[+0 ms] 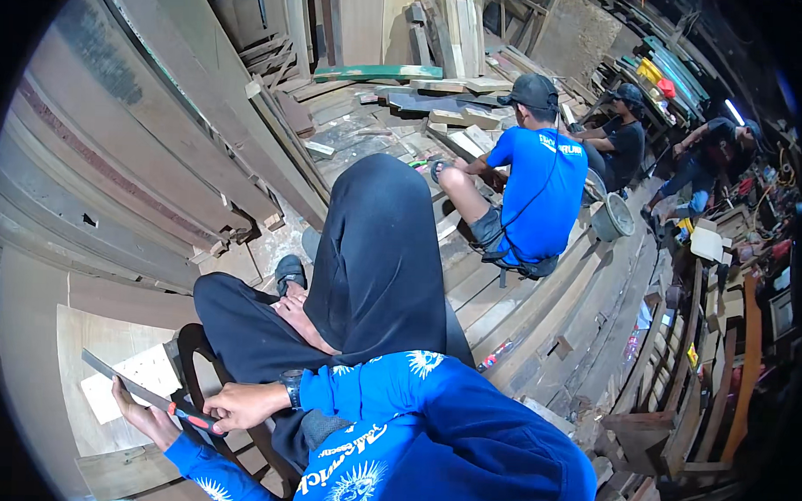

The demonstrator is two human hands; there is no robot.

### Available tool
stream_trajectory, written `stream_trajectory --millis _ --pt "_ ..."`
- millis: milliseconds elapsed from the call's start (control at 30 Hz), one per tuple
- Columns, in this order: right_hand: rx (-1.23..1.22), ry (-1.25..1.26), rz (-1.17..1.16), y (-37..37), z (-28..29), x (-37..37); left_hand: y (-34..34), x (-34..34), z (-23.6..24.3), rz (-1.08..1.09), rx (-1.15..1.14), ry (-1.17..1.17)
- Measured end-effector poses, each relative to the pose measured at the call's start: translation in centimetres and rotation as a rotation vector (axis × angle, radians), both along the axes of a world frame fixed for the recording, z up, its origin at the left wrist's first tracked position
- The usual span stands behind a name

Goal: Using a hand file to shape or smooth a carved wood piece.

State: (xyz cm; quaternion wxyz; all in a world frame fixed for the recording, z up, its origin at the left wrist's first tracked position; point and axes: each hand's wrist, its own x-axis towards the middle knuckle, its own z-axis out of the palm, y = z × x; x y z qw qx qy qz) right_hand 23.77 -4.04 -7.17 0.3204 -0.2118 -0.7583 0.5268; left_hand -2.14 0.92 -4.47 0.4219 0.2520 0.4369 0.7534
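My right hand (247, 406), wearing a dark wristwatch (292, 386), is closed round the red and black handle of a tool. Its long, flat grey blade looks like a file (121, 375) and points to the upper left. Stretched out beneath the blade, my left hand (146, 418) has its fingers along the edge and appears to touch it. A dark brown curved wooden piece (191, 342) stands beside my right hand and my bent leg. Under the blade's far part, a white sheet with small marks (140, 381) lies on a pale wooden board (78, 332).
Tall boards (150, 92) lean along the left. In front, a person in a blue shirt (543, 189) sits on planks beside a grey bucket (612, 218); two more people are farther back right. Loose timber (464, 98) is piled beyond. Wooden frames (677, 428) crowd the right side.
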Motion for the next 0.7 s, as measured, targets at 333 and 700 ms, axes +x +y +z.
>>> stream_trajectory --millis 333,700 --pt "0.007 -0.009 0.017 0.0 0.3 0.3 0.4 1.2 0.3 0.029 -0.081 -0.081" --pt "0.274 0.015 -0.290 2.5 5.7 4.3 -0.6 2.3 2.4 0.044 -0.143 -0.137"
